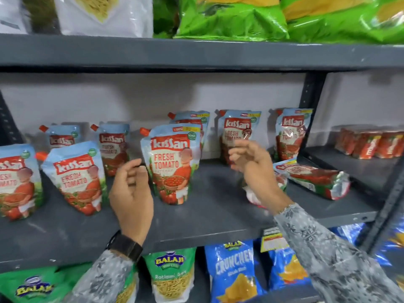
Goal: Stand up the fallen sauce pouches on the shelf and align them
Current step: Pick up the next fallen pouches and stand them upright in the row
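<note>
Several Kissan tomato sauce pouches stand on the grey shelf. One upright pouch stands between my hands, a little tilted. My left hand hovers just left of it, fingers loosely curled, holding nothing. My right hand is raised to its right, fingers apart and empty. A fallen pouch lies flat at the shelf's right end. Another fallen pouch is mostly hidden behind my right wrist. Upright pouches line the back, such as one at the far right.
Two more upright pouches stand at the front left. Red packets sit on the neighbouring shelf to the right. A dark upright post divides the shelves. Snack bags fill the shelf below, green bags the one above.
</note>
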Tool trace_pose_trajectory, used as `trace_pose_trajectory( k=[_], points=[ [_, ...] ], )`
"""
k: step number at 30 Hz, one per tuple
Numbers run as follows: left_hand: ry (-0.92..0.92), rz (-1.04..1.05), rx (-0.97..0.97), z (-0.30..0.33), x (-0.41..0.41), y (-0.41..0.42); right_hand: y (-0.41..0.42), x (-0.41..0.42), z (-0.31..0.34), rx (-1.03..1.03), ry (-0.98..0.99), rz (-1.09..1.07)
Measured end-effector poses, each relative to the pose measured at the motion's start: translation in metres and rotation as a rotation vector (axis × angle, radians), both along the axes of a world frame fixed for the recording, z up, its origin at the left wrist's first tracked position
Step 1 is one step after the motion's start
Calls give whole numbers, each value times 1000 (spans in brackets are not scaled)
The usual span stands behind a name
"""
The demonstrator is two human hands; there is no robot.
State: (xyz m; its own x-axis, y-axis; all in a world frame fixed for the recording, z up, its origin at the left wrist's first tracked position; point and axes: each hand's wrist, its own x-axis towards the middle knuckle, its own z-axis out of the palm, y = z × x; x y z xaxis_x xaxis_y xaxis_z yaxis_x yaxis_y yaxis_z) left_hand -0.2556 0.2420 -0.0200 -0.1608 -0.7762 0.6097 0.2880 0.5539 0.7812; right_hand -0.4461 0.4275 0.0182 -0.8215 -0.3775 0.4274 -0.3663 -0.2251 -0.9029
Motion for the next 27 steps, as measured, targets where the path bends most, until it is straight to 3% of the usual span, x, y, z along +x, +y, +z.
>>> trace_pose_trajectory(
  k=[2,5,9,12,14,19,23,27],
  points=[
    [-22,-72,-108,3,-13,34,30,-20,8,-23,42,-94],
    [-299,-289,-132,12,-64,83,74,-52,1,19,-38,-250],
    [-852,-414,-52,22,-150,110,104,-83,-17,72,-560,-178],
    [-1010,-481,174,31,-200,117,118,-95,-16,117,-887,51],
    [-1075,-510,282,32,-215,116,118,-100,-14,86,-976,121],
    [-1011,-626,557,27,-219,125,120,-104,-7,37,-1069,106],
    [-842,-775,795,25,-198,124,123,-102,-14,81,-1074,97],
    [-762,-769,774,20,-170,121,109,-90,-23,178,-1025,100]
  ],
)
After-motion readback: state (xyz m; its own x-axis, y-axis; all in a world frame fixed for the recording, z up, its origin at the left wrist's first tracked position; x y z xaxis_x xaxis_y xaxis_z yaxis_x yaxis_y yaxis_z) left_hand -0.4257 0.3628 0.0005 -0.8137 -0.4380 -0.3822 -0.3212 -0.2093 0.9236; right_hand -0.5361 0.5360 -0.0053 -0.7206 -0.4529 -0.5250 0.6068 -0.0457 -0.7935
